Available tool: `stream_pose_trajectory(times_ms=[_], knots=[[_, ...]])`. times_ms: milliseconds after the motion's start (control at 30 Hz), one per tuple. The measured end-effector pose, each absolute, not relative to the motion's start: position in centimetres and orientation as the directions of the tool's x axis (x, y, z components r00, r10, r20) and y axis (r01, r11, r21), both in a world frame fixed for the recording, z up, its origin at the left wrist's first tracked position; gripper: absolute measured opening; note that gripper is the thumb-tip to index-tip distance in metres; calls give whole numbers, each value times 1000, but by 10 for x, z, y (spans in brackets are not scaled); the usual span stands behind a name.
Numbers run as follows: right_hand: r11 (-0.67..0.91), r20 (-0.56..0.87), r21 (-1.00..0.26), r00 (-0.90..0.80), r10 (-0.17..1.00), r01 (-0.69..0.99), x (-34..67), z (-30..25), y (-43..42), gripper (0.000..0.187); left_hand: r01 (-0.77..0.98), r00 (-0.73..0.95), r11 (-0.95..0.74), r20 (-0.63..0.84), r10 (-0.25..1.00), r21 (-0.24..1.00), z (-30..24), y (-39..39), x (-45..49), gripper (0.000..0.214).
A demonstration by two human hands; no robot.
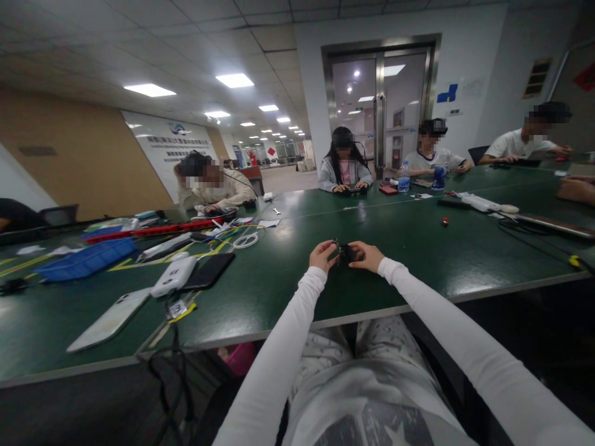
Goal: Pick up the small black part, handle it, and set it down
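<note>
Just above the green table, my two hands are close together in front of me. My right hand is closed around a small black object, whose kind is too small to make out. On the other side, my left hand pinches with thumb and forefinger near the top of that object. A tiny dark piece shows at the left fingertips, too small to name. White sleeves cover both of my forearms.
Left of me lie a white phone, a white power bank, a black flat device and a blue tray. A small red item and a white power strip lie right. Several people sit around the table.
</note>
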State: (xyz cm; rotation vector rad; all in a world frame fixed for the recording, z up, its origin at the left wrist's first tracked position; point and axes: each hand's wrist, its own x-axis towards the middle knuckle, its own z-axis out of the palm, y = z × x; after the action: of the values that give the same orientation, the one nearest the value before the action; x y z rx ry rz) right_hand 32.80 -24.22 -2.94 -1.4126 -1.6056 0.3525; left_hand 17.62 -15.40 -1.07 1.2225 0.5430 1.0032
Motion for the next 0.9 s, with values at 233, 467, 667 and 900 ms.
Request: stream_pose_trajectory(times_ms=[233,467,667,900], knots=[[253,409,-713,95,907,655,330,-33,-238,54,-149,525,-168,221,822,975,-15,-155,182,34],[247,428,-661,86,900,709,331,-34,-237,46,-19,605,-532,433,668,847,-21,-157,183,21],[239,422,-745,163,892,623,334,-36,-233,46,159,662,-763,505,553,626,-17,-162,178,18],[205,384,-797,215,898,569,333,-36,-232,43,313,705,-871,521,480,378,-10,-142,155,19]])
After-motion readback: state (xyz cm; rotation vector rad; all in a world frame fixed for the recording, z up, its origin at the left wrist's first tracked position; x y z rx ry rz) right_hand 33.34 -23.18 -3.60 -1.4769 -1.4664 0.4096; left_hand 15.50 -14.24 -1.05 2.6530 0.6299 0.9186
